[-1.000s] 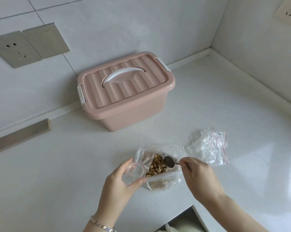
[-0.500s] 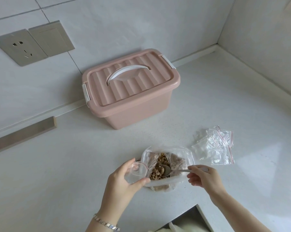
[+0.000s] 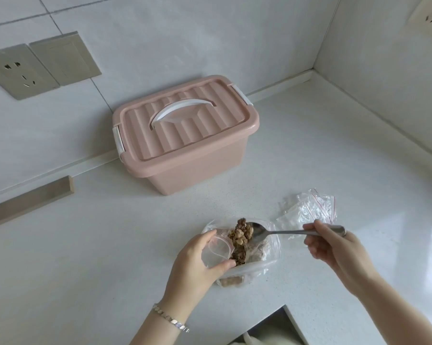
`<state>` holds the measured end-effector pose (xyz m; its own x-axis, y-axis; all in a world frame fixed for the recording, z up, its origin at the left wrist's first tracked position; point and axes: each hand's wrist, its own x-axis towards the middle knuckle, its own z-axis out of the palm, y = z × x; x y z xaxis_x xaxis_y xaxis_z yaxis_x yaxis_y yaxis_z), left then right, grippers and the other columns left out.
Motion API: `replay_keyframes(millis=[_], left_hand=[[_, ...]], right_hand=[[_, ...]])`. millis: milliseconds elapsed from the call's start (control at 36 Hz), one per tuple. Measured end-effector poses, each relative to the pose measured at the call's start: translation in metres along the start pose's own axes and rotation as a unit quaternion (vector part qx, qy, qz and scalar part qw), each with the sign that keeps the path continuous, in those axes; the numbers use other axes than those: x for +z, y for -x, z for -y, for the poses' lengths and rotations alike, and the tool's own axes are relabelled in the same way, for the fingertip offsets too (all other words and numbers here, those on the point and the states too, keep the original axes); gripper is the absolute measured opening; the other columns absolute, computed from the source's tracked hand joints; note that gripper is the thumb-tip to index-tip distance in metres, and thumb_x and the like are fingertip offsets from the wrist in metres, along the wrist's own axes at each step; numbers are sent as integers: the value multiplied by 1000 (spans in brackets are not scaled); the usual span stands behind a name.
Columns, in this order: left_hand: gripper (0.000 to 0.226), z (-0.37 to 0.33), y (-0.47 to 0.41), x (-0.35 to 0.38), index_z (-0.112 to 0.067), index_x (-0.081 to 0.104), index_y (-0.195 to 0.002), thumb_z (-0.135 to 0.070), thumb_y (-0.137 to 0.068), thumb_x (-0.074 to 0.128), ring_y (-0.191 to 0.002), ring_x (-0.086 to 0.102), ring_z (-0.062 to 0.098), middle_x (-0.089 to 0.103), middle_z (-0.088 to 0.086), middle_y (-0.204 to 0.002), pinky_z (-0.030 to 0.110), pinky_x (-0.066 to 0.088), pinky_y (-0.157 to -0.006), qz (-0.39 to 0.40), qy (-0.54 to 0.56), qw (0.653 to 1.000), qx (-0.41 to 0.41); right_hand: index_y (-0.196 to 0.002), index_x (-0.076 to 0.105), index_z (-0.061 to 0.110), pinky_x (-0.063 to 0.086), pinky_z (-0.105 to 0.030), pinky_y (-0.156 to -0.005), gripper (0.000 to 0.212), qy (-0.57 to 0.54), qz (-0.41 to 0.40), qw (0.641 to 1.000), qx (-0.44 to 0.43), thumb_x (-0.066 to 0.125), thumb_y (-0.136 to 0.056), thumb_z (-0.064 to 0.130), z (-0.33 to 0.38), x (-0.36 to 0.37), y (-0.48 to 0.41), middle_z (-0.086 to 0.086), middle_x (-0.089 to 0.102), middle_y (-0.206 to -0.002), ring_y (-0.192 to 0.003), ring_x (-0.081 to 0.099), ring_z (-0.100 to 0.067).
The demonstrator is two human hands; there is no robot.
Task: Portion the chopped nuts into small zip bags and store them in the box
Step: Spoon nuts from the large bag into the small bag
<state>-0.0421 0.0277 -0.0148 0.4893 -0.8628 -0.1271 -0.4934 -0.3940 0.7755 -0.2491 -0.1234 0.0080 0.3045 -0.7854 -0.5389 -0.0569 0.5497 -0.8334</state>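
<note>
Bright, soft daylight, even across the frame. Broad pale glare sits on the white speckled stone countertop [image 3: 396, 235] at right. The pink ribbed plastic storage box [image 3: 185, 150] throws a faint shadow leftward onto the white tiled wall [image 3: 160, 46]. Clear crinkled plastic zip bags [image 3: 309, 207] glint. Straight lines bow toward the edges; detail is slightly soft throughout.

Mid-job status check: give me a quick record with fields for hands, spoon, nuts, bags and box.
left hand: holds small bag, mouth open toward the spoon
right hand: grips spoon by its handle
nuts: heaped at the spoon tip, at the small bag's mouth, over big bag
spare bags: piled on counter, right of the big bag
box: lid on, behind the bags, by the wall
</note>
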Motion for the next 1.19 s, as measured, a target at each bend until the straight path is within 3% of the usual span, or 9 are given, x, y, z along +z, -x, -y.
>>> replay_keyframes(millis=[83, 194, 361, 500, 611, 806, 944, 1083, 1194], left_hand=[[64, -5, -5, 3, -20, 57, -120, -33, -63, 82, -100, 48, -11, 52, -28, -103, -6, 30, -82, -7, 4, 1000, 10], [66, -10, -10, 9, -17, 56, -122, -35, -64, 80, -109, 52, 0, 60, -12, -113, 2, 35, -90, -8, 2, 1000, 19], [66, -14, -13, 11, -17, 53, -126, -30, -67, 79, -106, 44, -9, 50, -19, -113, -6, 28, -87, -4, 23, 999, 25], [62, -7, -9, 16, -22, 54, -123, -31, -67, 79, -105, 41, -21, 50, -27, -110, 1, 34, -92, -13, 42, 999, 29], [59, -1, -4, 16, -34, 51, -118, -33, -66, 79, -107, 46, -20, 52, -29, -111, 3, 37, -90, -44, 50, 997, 35], [52, 10, 2, 13, -48, 48, -103, -37, -61, 77, -102, 52, -15, 58, -28, -102, 4, 41, -85, -90, 81, 992, 22], [55, 17, 6, 10, -43, 51, -108, -48, -57, 71, -104, 51, -15, 58, -25, -106, 3, 41, -84, -97, 119, 988, -1], [61, 23, 10, 5, -28, 55, -114, -39, -57, 74, -101, 45, -26, 56, -25, -107, -5, 33, -81, -102, 138, 985, -24], [61, 25, 12, 1, -28, 55, -114, -40, -57, 73, -102, 46, -25, 56, -25, -108, -5, 32, -81, -97, 132, 986, -24]], right_hand=[[-83, 65, -1, 43, -18, -40, 27, 14, 13, 999, -32, 47, -93, 16, 20, 6, 6, -9, 60, -56, -43, 51, -12], [-81, 66, -1, 42, -18, -41, 27, 51, 23, 996, -68, 48, -93, 15, 34, 19, 15, -9, 59, -56, -43, 50, -12], [-76, 68, 5, 46, -21, -44, 23, 168, 46, 971, -161, 52, -91, 9, 38, 39, 34, -9, 63, -57, -45, 55, -16], [-77, 67, 28, 47, -14, -54, 13, 329, 105, 891, -294, 59, -88, 29, 33, 46, 50, 12, 66, -72, -54, 59, -5], [-94, 60, 34, 46, -10, -59, 35, 391, 128, 822, -393, 38, -88, 60, 36, 47, 55, 31, 57, -79, -65, 59, 4], [-85, 67, 30, 46, -13, -52, 34, 286, 82, 885, -358, 51, -81, 60, 34, 39, 50, 12, 64, -68, -52, 59, -9], [-76, 68, 19, 45, -14, -48, 17, 277, 9, 926, -257, 57, -88, 13, 17, 35, 32, -1, 64, -59, -45, 54, -6], [-83, 66, 15, 49, -15, -54, 15, 337, 1, 927, -165, 54, -91, 15, -20, 43, 12, -2, 65, -64, -50, 59, -7], [-92, 68, 11, 50, -20, -58, 15, 403, -11, 893, -203, 52, -92, 12, -44, 53, 9, -2, 63, -69, -56, 60, -8]])
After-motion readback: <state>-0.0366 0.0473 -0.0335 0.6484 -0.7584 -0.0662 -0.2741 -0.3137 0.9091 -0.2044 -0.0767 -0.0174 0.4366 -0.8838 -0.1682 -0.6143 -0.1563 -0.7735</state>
